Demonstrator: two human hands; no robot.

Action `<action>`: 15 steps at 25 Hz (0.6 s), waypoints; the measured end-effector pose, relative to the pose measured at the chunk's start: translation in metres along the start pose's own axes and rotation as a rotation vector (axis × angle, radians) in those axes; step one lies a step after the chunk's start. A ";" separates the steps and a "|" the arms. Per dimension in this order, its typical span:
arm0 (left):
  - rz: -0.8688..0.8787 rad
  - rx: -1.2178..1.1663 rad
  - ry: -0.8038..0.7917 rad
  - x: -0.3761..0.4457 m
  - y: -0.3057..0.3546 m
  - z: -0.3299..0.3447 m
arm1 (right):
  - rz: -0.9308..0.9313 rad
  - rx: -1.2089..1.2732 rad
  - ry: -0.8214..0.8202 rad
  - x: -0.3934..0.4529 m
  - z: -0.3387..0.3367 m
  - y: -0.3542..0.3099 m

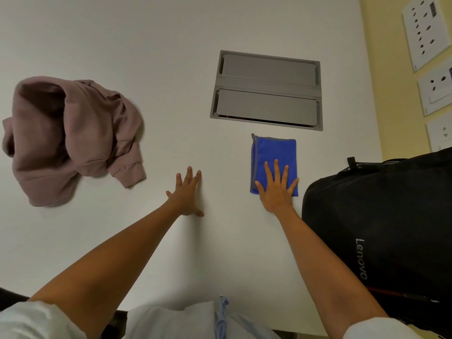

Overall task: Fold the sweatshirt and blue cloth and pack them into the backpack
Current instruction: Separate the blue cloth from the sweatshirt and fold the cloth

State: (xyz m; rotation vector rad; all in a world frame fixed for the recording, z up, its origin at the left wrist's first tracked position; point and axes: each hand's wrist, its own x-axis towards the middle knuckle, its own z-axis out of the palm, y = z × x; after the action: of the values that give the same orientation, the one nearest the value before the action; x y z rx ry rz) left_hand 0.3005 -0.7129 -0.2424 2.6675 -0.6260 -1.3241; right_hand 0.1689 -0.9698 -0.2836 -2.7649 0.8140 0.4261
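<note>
Right hand: the right hand (277,192) lay flat with straight fingers on the folded bright blue cloth (274,157), pressing it, not gripping.
Left hand: the left hand (187,194) was spread flat on the white table (146,45), holding nothing.
Blue cloth: it sat just below the grey metal cable hatch (266,90), near the black fabric backpack (381,228).
Sweatshirt: the dusty pink sweatshirt (71,138) lay crumpled far left, well apart from both hands.

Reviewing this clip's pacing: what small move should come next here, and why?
Probably pick up the blue cloth: it already lies folded flat under the right hand, beside the backpack. The sweatshirt is still crumpled, away from the left hand.
</note>
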 end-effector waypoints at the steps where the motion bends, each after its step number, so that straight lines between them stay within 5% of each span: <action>1: -0.001 0.001 -0.002 0.000 0.000 0.000 | 0.009 0.001 -0.020 0.002 -0.001 0.000; 15: 0.026 0.041 0.039 -0.002 -0.007 0.007 | 0.089 0.035 -0.157 0.020 -0.018 0.000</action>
State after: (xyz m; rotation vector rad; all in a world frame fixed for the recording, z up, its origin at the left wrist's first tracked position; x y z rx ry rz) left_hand 0.2962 -0.7056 -0.2470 2.7006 -0.6875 -1.2636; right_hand 0.1889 -0.9856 -0.2735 -2.6307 0.8987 0.6307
